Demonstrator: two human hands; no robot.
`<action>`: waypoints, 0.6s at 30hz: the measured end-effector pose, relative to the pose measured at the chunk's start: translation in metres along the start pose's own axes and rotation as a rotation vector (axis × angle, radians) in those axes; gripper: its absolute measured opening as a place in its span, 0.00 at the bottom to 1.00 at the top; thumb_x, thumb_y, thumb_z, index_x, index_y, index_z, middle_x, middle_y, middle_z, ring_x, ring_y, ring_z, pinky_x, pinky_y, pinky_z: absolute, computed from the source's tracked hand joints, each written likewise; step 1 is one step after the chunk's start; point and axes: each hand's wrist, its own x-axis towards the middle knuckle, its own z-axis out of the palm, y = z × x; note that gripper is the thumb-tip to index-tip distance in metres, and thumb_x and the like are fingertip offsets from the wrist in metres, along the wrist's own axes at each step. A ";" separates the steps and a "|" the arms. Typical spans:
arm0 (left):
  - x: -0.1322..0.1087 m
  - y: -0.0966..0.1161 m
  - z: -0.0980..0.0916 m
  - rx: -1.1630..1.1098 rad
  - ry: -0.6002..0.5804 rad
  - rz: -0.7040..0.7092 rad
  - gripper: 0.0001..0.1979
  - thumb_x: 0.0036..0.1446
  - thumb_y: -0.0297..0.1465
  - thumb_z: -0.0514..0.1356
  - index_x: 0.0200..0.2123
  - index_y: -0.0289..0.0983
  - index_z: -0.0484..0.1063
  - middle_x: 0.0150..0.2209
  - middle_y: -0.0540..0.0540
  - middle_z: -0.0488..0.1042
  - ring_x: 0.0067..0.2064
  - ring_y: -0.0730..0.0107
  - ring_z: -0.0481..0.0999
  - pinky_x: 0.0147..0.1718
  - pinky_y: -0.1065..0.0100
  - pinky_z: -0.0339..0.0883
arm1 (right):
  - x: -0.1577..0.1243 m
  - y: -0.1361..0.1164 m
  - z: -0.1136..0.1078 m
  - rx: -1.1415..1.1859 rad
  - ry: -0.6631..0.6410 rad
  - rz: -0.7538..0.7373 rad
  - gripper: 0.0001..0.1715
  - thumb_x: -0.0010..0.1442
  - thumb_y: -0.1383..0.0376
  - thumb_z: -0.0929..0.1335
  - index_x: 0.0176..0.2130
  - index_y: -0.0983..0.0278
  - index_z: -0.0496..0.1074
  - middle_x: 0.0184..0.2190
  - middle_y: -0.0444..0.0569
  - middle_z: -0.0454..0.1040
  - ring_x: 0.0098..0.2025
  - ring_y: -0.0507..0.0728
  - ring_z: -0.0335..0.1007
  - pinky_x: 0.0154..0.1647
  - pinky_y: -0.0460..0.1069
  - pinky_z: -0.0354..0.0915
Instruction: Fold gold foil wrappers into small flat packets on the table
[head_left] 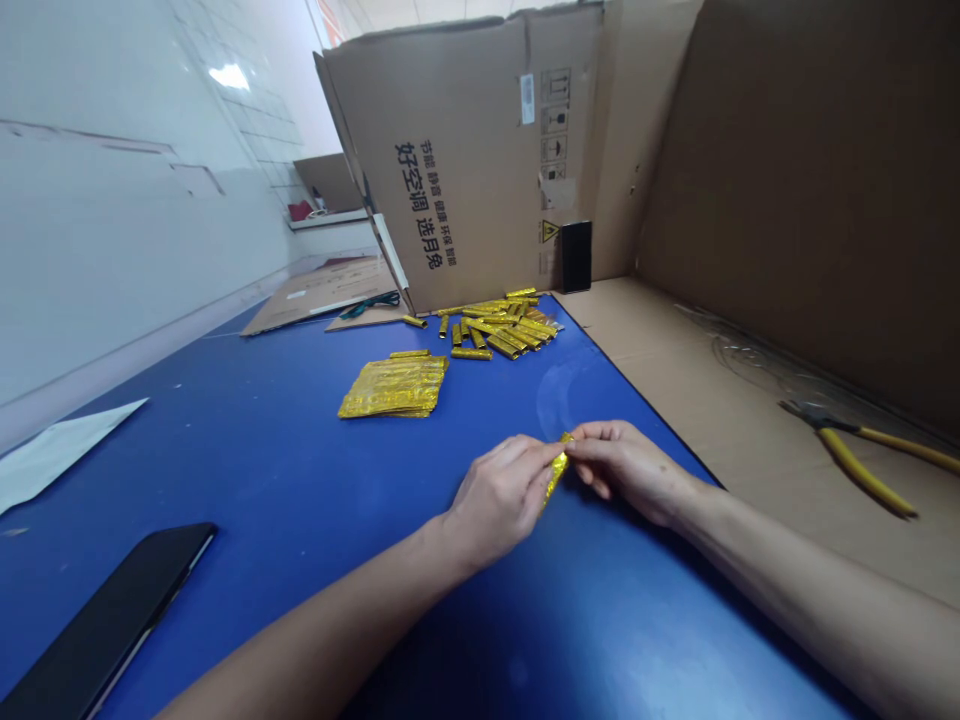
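Note:
My left hand (499, 500) and my right hand (622, 470) meet above the blue mat (300, 480), both pinching a strip of gold foil (556, 472) between their fingertips. The strip hangs down at a slant, partly hidden by my fingers. Beyond my hands lies a flat stack of gold foil strips (394, 388). Farther back and to the right is a loose heap of rolled gold foil sticks (495, 328), and a few stray sticks lie beside it.
A black tablet or phone (105, 625) lies at the near left of the mat, and white paper (52, 450) at the left. Yellow-handled pliers (855, 450) rest on cardboard to the right. A printed cardboard panel (450, 170) stands behind the heap, with a white wall (127, 220) along the left.

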 end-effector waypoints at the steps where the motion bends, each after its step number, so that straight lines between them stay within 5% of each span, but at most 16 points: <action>1: 0.001 0.001 -0.001 -0.012 -0.013 -0.030 0.14 0.56 0.23 0.49 0.46 0.34 0.64 0.37 0.44 0.70 0.39 0.70 0.69 0.40 0.67 0.64 | 0.000 0.000 0.000 0.025 0.012 0.001 0.09 0.47 0.63 0.66 0.21 0.66 0.66 0.12 0.38 0.63 0.12 0.44 0.52 0.12 0.42 0.47; 8: 0.003 0.004 -0.005 -0.089 -0.044 -0.184 0.17 0.52 0.21 0.49 0.46 0.35 0.65 0.38 0.46 0.71 0.38 0.70 0.71 0.39 0.69 0.65 | 0.003 -0.001 -0.005 0.175 0.022 0.037 0.05 0.45 0.67 0.67 0.22 0.67 0.67 0.12 0.41 0.65 0.14 0.47 0.59 0.13 0.42 0.53; 18: 0.001 -0.002 0.000 -0.212 -0.086 -0.208 0.19 0.53 0.22 0.49 0.49 0.36 0.62 0.42 0.46 0.72 0.40 0.71 0.72 0.40 0.69 0.66 | 0.007 0.001 -0.009 0.304 0.038 0.055 0.05 0.49 0.71 0.64 0.24 0.68 0.68 0.15 0.47 0.70 0.17 0.50 0.66 0.19 0.44 0.64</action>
